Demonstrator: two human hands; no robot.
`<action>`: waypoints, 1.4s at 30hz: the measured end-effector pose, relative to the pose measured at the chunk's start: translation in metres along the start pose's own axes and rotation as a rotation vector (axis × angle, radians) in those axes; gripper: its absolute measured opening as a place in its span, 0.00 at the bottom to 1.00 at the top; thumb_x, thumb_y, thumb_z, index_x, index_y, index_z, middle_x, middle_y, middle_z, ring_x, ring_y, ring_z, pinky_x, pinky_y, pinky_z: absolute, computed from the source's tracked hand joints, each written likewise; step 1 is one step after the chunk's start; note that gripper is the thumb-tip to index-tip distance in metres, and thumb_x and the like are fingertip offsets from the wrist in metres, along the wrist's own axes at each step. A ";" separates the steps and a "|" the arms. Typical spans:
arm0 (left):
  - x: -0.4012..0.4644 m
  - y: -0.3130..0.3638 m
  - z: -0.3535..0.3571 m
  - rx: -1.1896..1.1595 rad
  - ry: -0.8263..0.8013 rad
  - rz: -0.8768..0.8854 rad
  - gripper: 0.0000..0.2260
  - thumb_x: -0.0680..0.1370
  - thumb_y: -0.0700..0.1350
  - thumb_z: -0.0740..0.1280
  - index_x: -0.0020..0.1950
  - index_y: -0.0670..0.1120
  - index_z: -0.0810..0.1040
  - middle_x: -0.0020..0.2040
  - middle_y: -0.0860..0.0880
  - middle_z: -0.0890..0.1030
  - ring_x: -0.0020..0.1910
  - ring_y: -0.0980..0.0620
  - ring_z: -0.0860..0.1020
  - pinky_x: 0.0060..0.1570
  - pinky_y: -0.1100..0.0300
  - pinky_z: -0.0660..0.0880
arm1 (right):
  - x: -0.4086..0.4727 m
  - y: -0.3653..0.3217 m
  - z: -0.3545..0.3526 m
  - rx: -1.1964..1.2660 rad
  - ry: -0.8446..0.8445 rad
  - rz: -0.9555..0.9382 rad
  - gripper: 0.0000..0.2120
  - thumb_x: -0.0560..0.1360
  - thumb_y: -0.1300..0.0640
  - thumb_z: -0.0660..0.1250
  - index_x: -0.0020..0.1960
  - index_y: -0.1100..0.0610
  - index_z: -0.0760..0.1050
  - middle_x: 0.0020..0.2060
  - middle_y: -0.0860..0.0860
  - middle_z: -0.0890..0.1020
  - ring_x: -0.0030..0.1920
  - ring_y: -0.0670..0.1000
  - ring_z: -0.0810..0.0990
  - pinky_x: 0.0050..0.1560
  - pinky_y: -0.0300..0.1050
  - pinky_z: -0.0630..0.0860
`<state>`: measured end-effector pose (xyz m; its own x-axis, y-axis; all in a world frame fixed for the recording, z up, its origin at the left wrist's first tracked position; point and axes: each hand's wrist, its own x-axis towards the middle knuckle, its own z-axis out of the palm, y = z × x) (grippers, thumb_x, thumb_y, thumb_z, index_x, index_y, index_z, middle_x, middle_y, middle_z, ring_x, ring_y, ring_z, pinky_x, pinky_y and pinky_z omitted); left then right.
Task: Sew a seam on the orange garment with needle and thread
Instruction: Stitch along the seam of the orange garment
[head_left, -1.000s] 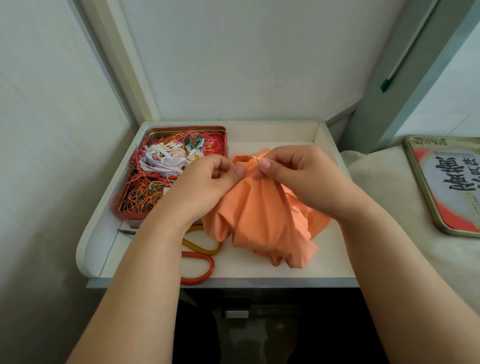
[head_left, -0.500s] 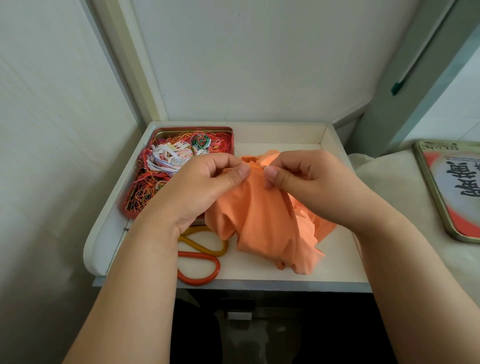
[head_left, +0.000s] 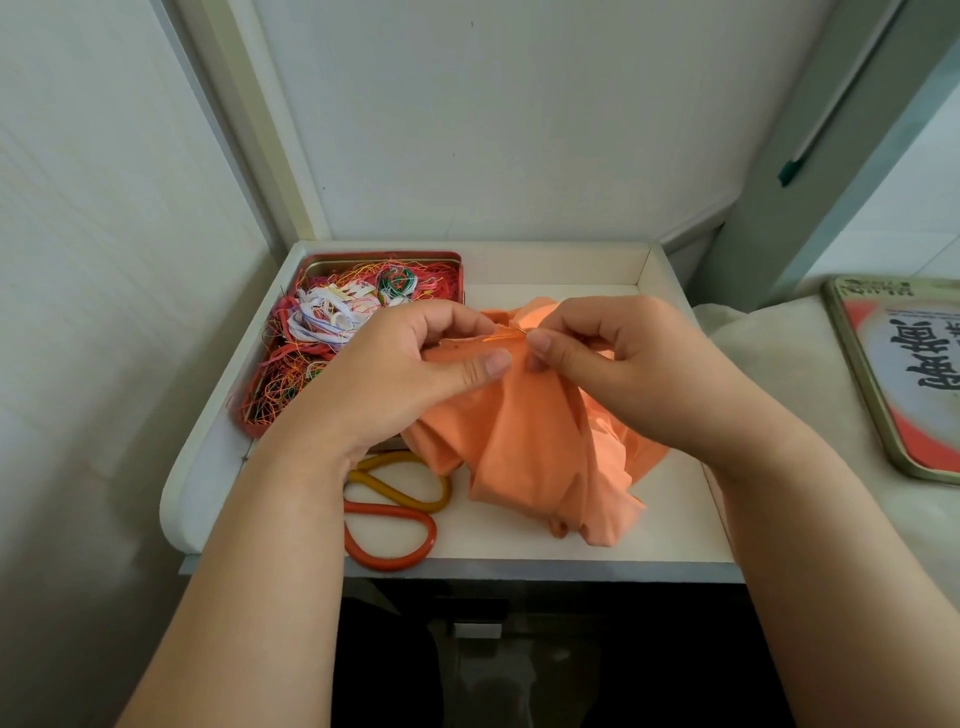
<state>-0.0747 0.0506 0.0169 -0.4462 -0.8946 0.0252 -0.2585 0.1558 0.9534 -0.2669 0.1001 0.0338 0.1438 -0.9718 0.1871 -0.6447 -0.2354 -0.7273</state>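
Observation:
The orange garment hangs bunched above the white tray-like table, held up by both hands. My left hand pinches the folded top edge between thumb and fingers. My right hand pinches the needle at the fabric edge, right beside my left thumb. Only a short thin bit of needle shows between the fingertips. A short orange stitch line runs along the held edge. The thread itself is too fine to follow.
A red tin full of tangled coloured threads stands at the back left of the table. Scissors with red and yellow handles lie in front of it, partly under my left wrist. A tin lid with printed characters lies on the cloth to the right.
Both hands stay pinched together at the garment's top edge. My right fingers have shifted slightly along the edge beside my left thumb. The view has drifted a little.

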 end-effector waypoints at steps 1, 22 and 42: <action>0.000 0.001 0.001 -0.015 0.012 -0.007 0.15 0.64 0.56 0.71 0.46 0.51 0.82 0.41 0.56 0.84 0.42 0.59 0.80 0.46 0.64 0.76 | 0.000 0.001 0.000 0.000 0.006 -0.004 0.10 0.79 0.53 0.64 0.42 0.52 0.81 0.37 0.46 0.83 0.41 0.46 0.79 0.46 0.48 0.74; 0.000 0.002 0.007 0.187 0.119 0.098 0.09 0.80 0.46 0.65 0.41 0.52 0.79 0.33 0.62 0.75 0.36 0.63 0.72 0.39 0.68 0.68 | 0.001 -0.001 0.004 -0.106 -0.002 -0.008 0.09 0.79 0.53 0.64 0.42 0.51 0.80 0.37 0.45 0.82 0.42 0.45 0.76 0.45 0.42 0.71; 0.001 0.001 0.017 0.306 0.219 0.227 0.12 0.79 0.52 0.63 0.38 0.51 0.76 0.30 0.57 0.72 0.30 0.60 0.69 0.32 0.65 0.66 | 0.001 -0.003 0.003 -0.179 0.019 0.048 0.12 0.78 0.51 0.62 0.40 0.53 0.79 0.31 0.49 0.78 0.38 0.47 0.73 0.37 0.42 0.68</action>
<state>-0.0896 0.0568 0.0132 -0.3377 -0.8857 0.3185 -0.4312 0.4463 0.7841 -0.2619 0.0998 0.0343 0.0962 -0.9810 0.1684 -0.7738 -0.1801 -0.6073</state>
